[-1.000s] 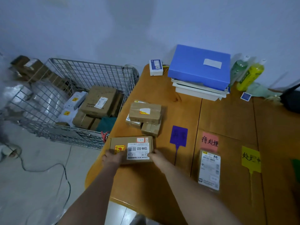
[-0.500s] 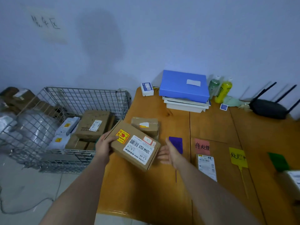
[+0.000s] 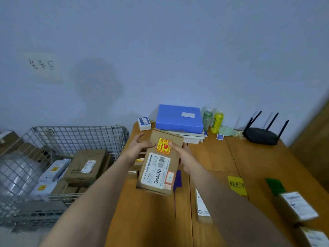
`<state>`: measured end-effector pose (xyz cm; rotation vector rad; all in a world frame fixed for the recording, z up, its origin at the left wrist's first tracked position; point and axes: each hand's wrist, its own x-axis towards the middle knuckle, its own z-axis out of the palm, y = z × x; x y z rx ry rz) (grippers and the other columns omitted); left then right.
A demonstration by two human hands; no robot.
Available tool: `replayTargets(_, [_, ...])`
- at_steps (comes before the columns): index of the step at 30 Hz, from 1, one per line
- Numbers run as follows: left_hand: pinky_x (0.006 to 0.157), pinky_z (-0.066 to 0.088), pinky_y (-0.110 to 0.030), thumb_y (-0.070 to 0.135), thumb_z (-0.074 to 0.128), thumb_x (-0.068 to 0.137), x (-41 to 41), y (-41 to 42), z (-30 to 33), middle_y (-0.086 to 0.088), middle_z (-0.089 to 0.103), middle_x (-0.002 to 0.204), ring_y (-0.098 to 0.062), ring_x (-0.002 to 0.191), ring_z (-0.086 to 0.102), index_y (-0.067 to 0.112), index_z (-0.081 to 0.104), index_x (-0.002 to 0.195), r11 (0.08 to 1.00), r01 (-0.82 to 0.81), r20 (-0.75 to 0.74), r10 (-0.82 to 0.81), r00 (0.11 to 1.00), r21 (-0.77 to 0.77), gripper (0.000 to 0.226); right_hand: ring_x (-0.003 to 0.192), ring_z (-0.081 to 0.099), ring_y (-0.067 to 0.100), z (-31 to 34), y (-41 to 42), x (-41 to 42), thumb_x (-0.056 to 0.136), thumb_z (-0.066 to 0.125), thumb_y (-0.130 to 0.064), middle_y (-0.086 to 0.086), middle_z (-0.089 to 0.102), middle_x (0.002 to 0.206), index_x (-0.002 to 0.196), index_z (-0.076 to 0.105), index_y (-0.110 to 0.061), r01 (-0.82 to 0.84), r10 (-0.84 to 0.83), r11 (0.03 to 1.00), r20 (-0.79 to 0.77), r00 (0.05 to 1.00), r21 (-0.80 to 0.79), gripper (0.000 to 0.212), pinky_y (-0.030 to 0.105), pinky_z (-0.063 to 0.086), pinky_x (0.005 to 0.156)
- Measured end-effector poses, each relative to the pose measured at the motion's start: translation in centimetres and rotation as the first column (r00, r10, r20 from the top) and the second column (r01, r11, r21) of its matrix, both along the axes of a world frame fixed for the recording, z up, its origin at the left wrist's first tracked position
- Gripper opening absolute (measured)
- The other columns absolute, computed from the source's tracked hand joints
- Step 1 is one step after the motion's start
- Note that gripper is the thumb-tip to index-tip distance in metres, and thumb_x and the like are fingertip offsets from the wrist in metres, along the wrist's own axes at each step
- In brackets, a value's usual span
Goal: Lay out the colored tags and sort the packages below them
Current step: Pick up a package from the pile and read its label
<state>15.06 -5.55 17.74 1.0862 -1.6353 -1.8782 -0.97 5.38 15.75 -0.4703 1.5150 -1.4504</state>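
Head view: the box (image 3: 160, 163) is up in the air over the desk (image 3: 263, 163), held on end between both hands. The left hand (image 3: 140, 148) and right hand (image 3: 183, 155) grip its sides, fingers curled round it. A purple tag (image 3: 178, 179) peeks from behind it, with a yellow tag (image 3: 236, 184) and a green tag (image 3: 275, 186) further right.

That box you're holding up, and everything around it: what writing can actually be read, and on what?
"12V4A-5525": white label on the held box.
"易碎": orange sticker on that box; its smaller print is blurred.
"装车区": paper sign on the wall.
"处" begins the yellow tag; the rest is blurred.
Basket boxes and other parcels' labels: too small.
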Motion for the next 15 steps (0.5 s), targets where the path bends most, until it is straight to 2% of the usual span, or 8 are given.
replayTargets(3, [0.078, 0.054, -0.044, 0.014, 0.071, 0.078, -0.4, 0.9, 0.1, -0.012, 0.070, 0.101, -0.028, 0.085, 0.068, 0.025, 0.046, 0.127, 0.999, 0.022, -0.013, -0.022, 1.000, 0.031, 0.056, 0.093, 0.065, 0.018, 1.6, 0.7, -1.5, 0.077, 0.074, -0.029, 0.005, 0.068, 0.111, 0.127, 0.046, -0.017, 0.260, -0.234, 0.954, 0.172, 0.957, -0.148, 0.059, 0.031, 0.052, 0.072])
replayTargets(6, [0.091, 0.050, -0.047, 0.015, 0.068, 0.078, -1.1, 1.6, 0.4, -0.014, 0.069, 0.104, -0.028, 0.090, 0.065, 0.017, 0.049, 0.128, 0.998, -0.045, -0.104, 0.049, 0.993, 0.040, 0.053, 0.097, 0.066, 0.022, 3.2, 1.4, -3.2, 0.078, 0.072, -0.027, 0.006, 0.068, 0.111, 0.128, 0.050, -0.014, 0.437, -0.364, 0.874, 0.308, 0.879, -0.213, 0.055, 0.029, 0.052, 0.065])
replayTargets(9, [0.084, 0.052, -0.042, 0.010, 0.064, 0.081, -2.3, 2.6, 2.2, -0.003, 0.075, 0.091, -0.027, 0.087, 0.068, 0.021, 0.057, 0.109, 0.994, -0.098, -0.246, 0.107, 0.963, 0.048, 0.031, 0.112, 0.062, 0.027, 5.0, 1.9, -4.1, 0.077, 0.072, -0.031, 0.009, 0.064, 0.123, 0.129, 0.051, -0.018, 0.539, -0.402, 0.802, 0.435, 0.806, -0.258, 0.057, 0.033, 0.055, 0.069])
replayTargets(12, [0.071, 0.051, -0.035, 0.018, 0.064, 0.078, -3.9, 3.4, 5.1, 0.006, 0.077, 0.081, -0.017, 0.077, 0.071, 0.027, 0.058, 0.096, 0.994, -0.108, -0.376, 0.096, 0.922, -0.011, 0.021, 0.098, 0.065, 0.025, 7.6, 3.1, -4.1, 0.082, 0.067, -0.032, 0.008, 0.068, 0.108, 0.112, 0.060, -0.019, 0.550, -0.324, 0.762, 0.533, 0.782, -0.343, 0.034, 0.037, 0.055, 0.077])
replayTargets(15, [0.062, 0.042, -0.029, 0.025, 0.063, 0.068, -5.1, 4.2, 8.9, 0.013, 0.073, 0.068, -0.010, 0.066, 0.066, 0.028, 0.057, 0.089, 0.977, -0.187, -0.465, 0.120, 0.877, -0.100, 0.022, 0.102, 0.062, 0.027, 10.0, 4.6, -3.5, 0.084, 0.065, -0.028, 0.009, 0.067, 0.109, 0.106, 0.061, -0.020, 0.550, -0.219, 0.704, 0.599, 0.770, -0.449, 0.024, 0.041, 0.049, 0.097])
